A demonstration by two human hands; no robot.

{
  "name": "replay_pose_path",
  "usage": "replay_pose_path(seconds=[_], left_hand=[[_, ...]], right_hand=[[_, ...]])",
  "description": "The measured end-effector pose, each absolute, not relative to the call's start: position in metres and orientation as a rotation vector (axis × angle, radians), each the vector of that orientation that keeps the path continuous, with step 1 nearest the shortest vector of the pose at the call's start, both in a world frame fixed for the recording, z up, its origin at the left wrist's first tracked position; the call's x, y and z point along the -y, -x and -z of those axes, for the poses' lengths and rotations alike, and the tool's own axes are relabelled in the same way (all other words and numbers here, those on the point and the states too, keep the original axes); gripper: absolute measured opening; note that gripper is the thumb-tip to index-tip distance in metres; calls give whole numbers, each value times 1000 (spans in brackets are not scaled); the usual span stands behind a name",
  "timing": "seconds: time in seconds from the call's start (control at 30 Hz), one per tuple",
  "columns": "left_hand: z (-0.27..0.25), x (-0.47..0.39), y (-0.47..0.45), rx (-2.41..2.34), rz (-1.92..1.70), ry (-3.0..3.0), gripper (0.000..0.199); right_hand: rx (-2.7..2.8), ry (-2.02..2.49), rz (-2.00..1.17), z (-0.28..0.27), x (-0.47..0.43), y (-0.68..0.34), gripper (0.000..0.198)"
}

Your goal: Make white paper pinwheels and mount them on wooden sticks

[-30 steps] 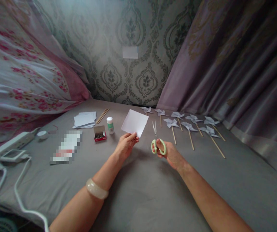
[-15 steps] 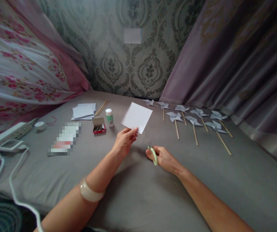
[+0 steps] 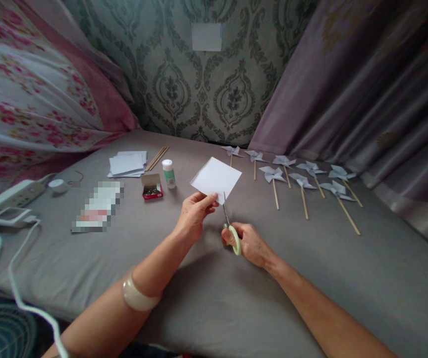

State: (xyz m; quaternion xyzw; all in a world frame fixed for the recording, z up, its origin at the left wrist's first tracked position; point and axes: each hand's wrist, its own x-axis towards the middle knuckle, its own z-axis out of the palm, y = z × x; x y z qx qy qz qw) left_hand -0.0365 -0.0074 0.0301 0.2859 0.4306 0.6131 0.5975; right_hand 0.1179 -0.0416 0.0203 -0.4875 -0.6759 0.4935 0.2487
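My left hand (image 3: 196, 211) pinches a square white sheet of paper (image 3: 217, 178) near its lowest corner, thumb on top. The fingers under the sheet are partly hidden. In my right hand (image 3: 247, 243) is a pair of scissors (image 3: 233, 239) with pale green handles. Its blades point up and away from me and meet the near corner of the paper, close to my left thumb. Both hands are raised a little above the grey sheet-covered surface (image 3: 206, 308).
On the right lie several paper pinwheels (image 3: 272, 174) on sticks. At left are a paper stack (image 3: 128, 163), wooden sticks (image 3: 157, 158), a white-and-green bottle (image 3: 168, 174), a red box (image 3: 152, 190) of small metal pieces, a blurred packet (image 3: 98, 206), and a power strip (image 3: 8, 201) with cables.
The scissors have moved from beside the paper onto its near corner. My left hand has turned the sheet slightly clockwise, and the camera view has tilted down a little.
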Motion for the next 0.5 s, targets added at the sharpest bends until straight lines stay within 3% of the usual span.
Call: replay_pose_path(seconds=[0.5], left_hand=[[-29, 10, 32, -978, -1427, -653, 30]], right_hand=[[1822, 1317, -1285, -11, 41, -117, 51]])
